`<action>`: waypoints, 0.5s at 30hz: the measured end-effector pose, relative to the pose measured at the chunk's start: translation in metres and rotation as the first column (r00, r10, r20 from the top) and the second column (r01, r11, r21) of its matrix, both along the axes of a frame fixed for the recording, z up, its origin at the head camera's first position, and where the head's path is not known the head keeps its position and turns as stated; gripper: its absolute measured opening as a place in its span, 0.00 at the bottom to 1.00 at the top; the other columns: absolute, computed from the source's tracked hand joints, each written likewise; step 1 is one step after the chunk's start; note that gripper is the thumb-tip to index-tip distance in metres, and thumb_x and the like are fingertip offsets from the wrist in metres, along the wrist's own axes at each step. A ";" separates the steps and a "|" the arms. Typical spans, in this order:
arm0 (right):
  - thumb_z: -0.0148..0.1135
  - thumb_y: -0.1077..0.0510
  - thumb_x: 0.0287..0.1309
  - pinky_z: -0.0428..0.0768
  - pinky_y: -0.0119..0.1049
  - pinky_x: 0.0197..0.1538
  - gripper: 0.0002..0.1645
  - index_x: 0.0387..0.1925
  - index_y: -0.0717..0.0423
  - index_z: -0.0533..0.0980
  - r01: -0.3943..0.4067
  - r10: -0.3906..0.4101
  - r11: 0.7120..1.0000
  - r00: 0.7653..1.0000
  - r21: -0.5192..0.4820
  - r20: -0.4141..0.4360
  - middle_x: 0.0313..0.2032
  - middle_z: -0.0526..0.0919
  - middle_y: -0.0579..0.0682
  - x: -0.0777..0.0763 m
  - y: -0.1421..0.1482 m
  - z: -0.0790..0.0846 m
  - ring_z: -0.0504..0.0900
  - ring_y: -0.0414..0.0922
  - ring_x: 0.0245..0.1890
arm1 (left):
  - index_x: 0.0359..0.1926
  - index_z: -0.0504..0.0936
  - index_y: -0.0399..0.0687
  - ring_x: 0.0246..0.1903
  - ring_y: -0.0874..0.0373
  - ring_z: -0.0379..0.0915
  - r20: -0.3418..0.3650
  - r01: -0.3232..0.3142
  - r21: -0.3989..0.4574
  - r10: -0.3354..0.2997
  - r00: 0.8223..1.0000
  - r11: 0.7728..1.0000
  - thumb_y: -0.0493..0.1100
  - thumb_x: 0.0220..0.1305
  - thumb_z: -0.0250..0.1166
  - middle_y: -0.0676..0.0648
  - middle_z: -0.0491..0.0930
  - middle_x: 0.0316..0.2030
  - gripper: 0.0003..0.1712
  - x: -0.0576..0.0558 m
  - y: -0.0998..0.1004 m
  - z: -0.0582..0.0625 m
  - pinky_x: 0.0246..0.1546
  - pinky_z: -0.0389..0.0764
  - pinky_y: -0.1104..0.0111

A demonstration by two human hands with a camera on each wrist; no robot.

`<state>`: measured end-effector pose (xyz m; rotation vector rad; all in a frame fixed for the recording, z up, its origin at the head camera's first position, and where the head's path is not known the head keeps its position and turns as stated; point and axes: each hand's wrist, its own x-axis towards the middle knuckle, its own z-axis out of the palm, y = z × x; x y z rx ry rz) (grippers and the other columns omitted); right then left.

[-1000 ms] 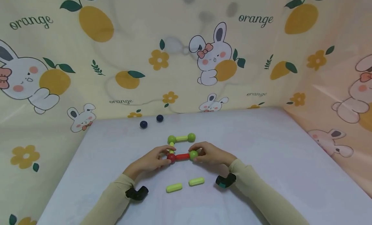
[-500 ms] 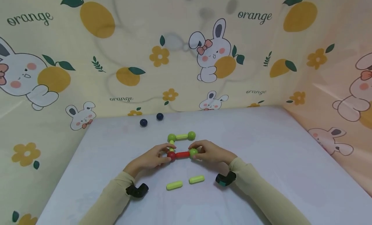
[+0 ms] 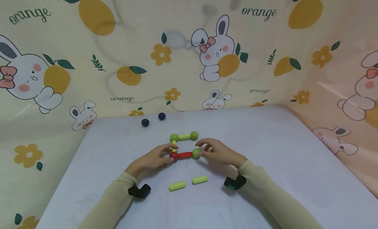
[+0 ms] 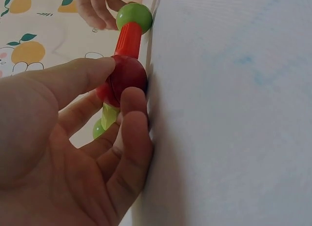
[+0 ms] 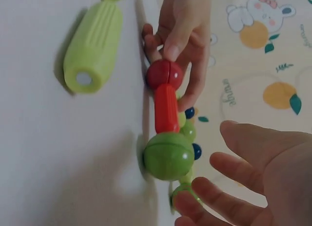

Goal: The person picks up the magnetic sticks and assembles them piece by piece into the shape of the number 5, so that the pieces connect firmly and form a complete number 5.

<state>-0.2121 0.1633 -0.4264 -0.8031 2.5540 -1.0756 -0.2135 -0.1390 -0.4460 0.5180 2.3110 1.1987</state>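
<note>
Red ball (image 4: 129, 75): lay on the tabletop (image 3: 260, 133), pinched by the left grip (image 3: 154, 157), we judged to steady the red stick (image 5: 166, 109) joined to it. Green ball (image 5: 169, 158): capped that stick's other end. Right grip (image 3: 220, 152): sat just beside, fingers loose, holding nothing. Two pale-green sticks (image 3: 177, 186) (image 3: 199, 180): lay nearer, perhaps for easy reach.
</note>
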 end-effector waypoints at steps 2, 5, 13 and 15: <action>0.63 0.54 0.69 0.79 0.38 0.49 0.22 0.61 0.54 0.75 -0.006 0.006 1.000 1.000 -0.014 -0.002 0.58 0.81 0.52 0.003 0.001 0.003 0.80 0.45 0.49 | 0.69 0.70 0.56 0.24 0.57 0.70 0.004 -0.003 -0.004 0.003 1.000 1.000 0.40 0.72 0.61 0.40 0.73 0.58 0.27 -0.001 0.000 0.001 0.30 0.73 0.69; 0.64 0.53 0.68 0.79 0.37 0.49 0.21 0.60 0.52 0.76 -0.015 0.015 1.000 1.000 -0.025 0.009 0.56 0.82 0.49 0.009 0.001 0.007 0.80 0.44 0.48 | 0.69 0.70 0.56 0.24 0.57 0.70 0.014 -0.006 -0.006 0.006 1.000 1.000 0.40 0.72 0.61 0.40 0.73 0.58 0.27 -0.001 0.000 0.004 0.30 0.73 0.69; 0.65 0.54 0.67 0.80 0.32 0.46 0.22 0.59 0.59 0.77 -0.114 0.115 0.993 0.993 -0.027 0.031 0.55 0.83 0.54 0.023 0.001 0.017 0.80 0.42 0.46 | 0.70 0.69 0.55 0.25 0.56 0.70 0.022 -0.001 0.002 0.001 1.000 1.000 0.39 0.72 0.60 0.40 0.73 0.58 0.27 -0.001 0.000 0.009 0.31 0.73 0.68; 0.66 0.55 0.66 0.79 0.31 0.45 0.22 0.58 0.58 0.78 -0.143 0.143 0.990 0.988 -0.014 0.052 0.53 0.84 0.54 0.025 0.000 0.018 0.79 0.41 0.44 | 0.70 0.69 0.54 0.25 0.56 0.70 0.022 -0.002 0.003 0.002 1.000 1.000 0.39 0.72 0.60 0.40 0.73 0.58 0.27 -0.002 0.001 0.010 0.30 0.73 0.68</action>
